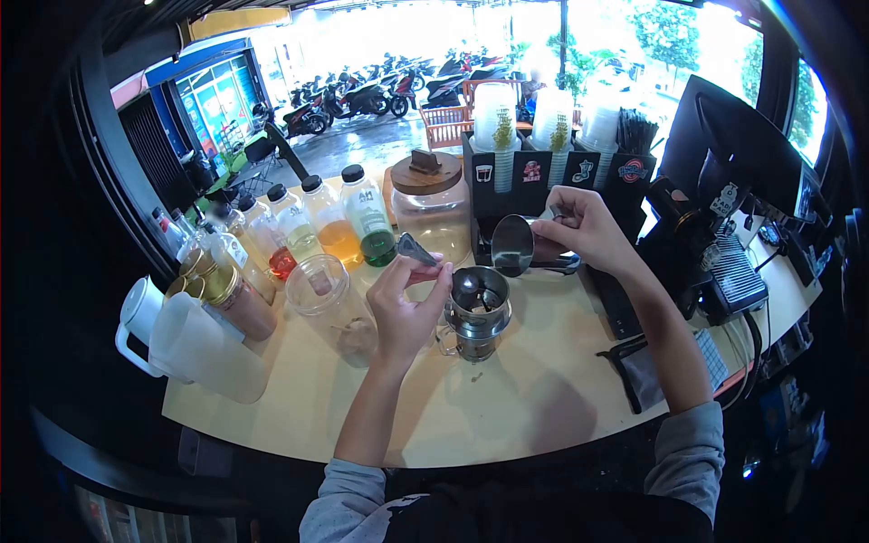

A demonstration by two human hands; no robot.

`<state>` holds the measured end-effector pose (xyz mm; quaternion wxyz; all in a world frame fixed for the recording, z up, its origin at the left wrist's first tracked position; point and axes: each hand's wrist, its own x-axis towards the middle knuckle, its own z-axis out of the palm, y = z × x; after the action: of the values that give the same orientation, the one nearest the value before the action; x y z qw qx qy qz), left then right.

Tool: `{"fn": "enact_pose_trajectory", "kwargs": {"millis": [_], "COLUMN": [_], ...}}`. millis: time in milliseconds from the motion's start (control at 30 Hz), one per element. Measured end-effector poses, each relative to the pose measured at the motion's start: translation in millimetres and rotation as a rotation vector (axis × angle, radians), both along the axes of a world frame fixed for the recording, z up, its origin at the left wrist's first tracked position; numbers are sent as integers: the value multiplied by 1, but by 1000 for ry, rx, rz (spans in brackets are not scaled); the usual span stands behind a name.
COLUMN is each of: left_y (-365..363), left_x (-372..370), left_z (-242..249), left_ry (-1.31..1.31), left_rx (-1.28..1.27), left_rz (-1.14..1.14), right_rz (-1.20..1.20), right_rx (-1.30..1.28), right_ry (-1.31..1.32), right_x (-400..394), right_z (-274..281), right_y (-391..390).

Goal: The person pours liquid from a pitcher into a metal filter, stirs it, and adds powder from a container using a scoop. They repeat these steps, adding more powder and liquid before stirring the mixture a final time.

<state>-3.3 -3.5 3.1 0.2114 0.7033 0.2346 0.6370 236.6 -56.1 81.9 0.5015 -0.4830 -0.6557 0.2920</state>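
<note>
My left hand (405, 312) pinches a metal spoon by its handle (417, 250), and the spoon's bowl reaches down into a metal drip coffee filter (493, 319). Dark coffee shows inside the filter, which sits upright on a small glass mug (476, 349). Held by its handle in my right hand (584, 231), a shiny metal pitcher (554, 257) is tipped on its side, its mouth facing left, just above and to the right of the filter. What the pitcher contains cannot be made out.
Left of the filter stand a clear plastic jar (330, 312), a white pitcher (208, 353) and several bottles (367, 213). A wooden-lidded glass jar (434, 213) and a black cup holder (507, 195) are behind. To the right are a cloth (638, 373) and a black machine (688, 235).
</note>
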Motion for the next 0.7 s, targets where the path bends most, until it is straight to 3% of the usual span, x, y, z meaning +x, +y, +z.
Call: {"fn": "enact_pose_trajectory", "kwargs": {"millis": [233, 700], "left_y": [-1, -1], "left_x": [2, 5], "left_z": [0, -5], "left_ry": [-15, -14], "left_rx": [20, 18], "left_rz": [10, -6], "right_rz": [-17, -18], "right_rx": [-2, 86], "right_ry": [-198, -354], "right_x": [-10, -24], "right_z": [9, 19], "right_y": [7, 11]}}
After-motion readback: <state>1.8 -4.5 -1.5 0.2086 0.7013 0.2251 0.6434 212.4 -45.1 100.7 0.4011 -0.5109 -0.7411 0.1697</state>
